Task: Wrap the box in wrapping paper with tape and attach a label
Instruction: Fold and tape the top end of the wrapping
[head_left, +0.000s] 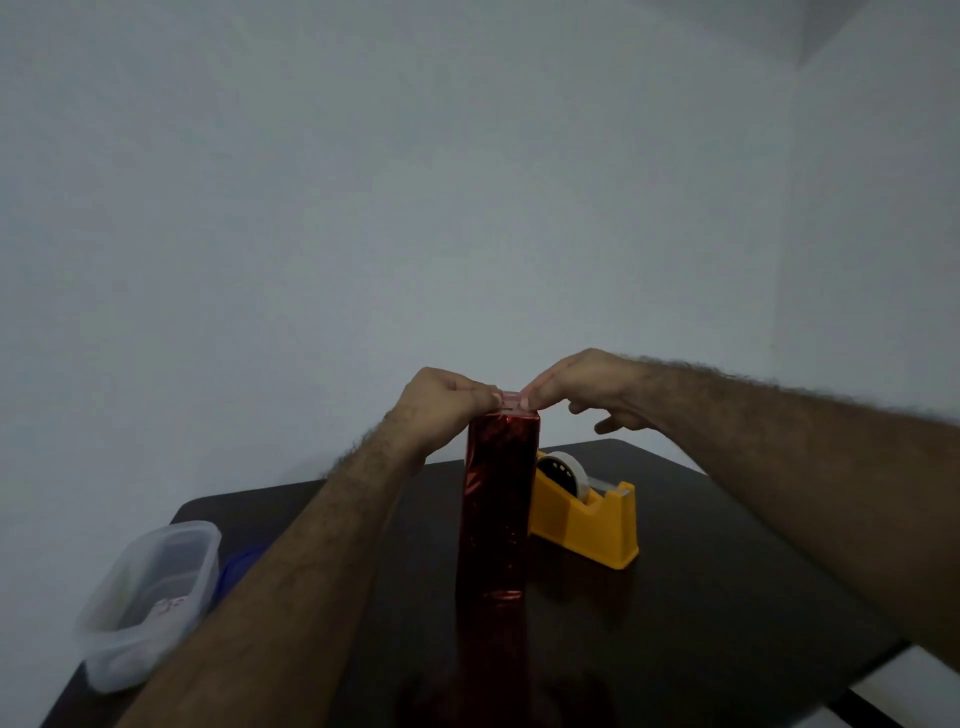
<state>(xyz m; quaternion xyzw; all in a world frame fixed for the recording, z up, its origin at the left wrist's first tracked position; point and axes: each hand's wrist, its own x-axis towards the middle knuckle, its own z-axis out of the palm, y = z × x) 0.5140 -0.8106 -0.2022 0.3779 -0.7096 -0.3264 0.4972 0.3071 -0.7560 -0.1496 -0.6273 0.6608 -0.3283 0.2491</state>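
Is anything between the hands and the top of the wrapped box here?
Nothing visible. Both the left hand and right hand pinch a strip of tape directly over the top of the red-wrapped box.

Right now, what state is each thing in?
box: upright on end, wrapped in red foil.
tape strip: stretched over the box top.
left hand: pinching the strip.
right hand: pinching the strip.
tape dispenser: roll loaded, untouched.
plastic container: lid off.
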